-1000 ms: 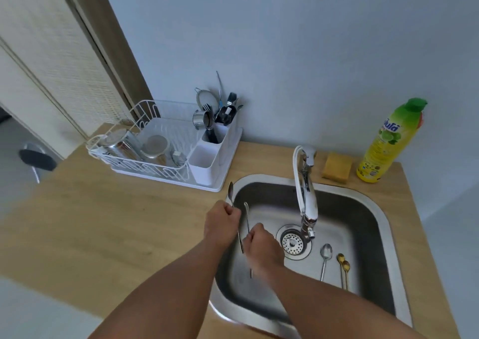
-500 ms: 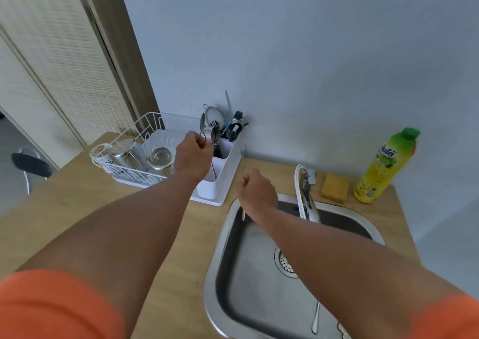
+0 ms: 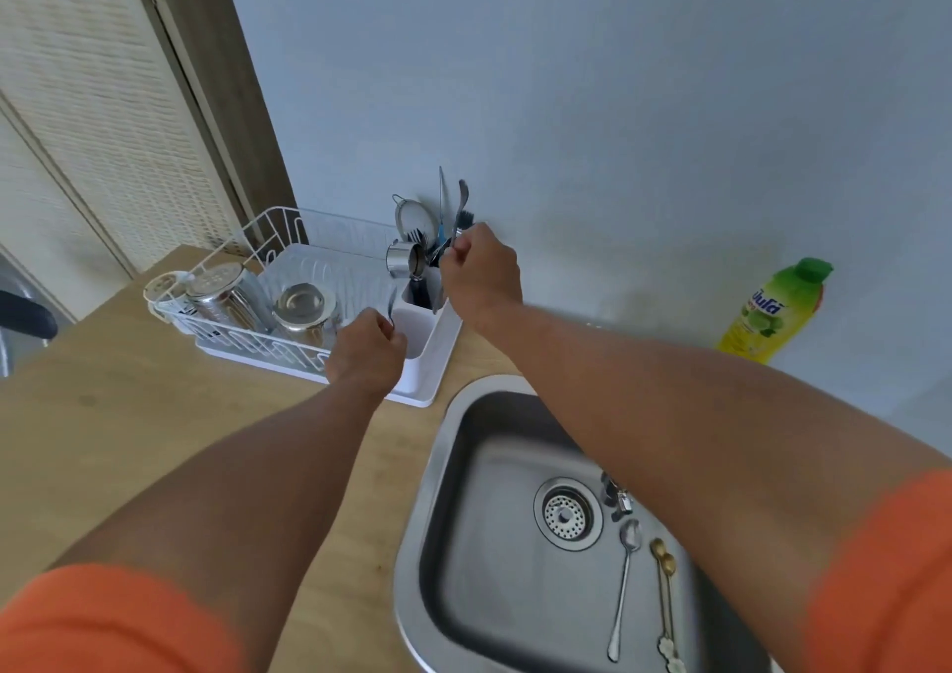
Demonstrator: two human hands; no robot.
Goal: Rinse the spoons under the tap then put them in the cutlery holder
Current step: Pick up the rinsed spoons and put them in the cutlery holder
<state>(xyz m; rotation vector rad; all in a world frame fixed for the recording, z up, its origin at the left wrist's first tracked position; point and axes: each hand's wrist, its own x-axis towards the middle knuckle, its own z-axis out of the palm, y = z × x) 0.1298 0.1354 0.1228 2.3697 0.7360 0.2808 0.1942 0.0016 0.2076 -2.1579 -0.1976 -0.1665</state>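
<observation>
My right hand (image 3: 480, 272) pinches a steel spoon (image 3: 460, 209) that stands upright over the white cutlery holder (image 3: 423, 335). My left hand (image 3: 367, 352) sits at the holder's near left side and pinches a second spoon (image 3: 392, 304), of which only a thin sliver shows above the fingers. The holder's far compartment has forks, a strainer and other utensils in it. In the steel sink (image 3: 466, 471) lie a silver spoon (image 3: 624, 577) and two gold spoons (image 3: 663, 582) beside the drain (image 3: 566, 514). My right forearm hides most of the tap (image 3: 615, 497).
A white wire dish rack (image 3: 268, 265) with steel cups stands left of the holder on the wooden counter (image 3: 129, 446). A green and yellow dish soap bottle (image 3: 772, 312) stands against the wall at the right. A dark chair edge (image 3: 23, 319) shows at far left.
Both hands have left the sink and carried a spoon each to the cutlery holder. My right hand rose over the far compartment; my left dropped to the near one.
</observation>
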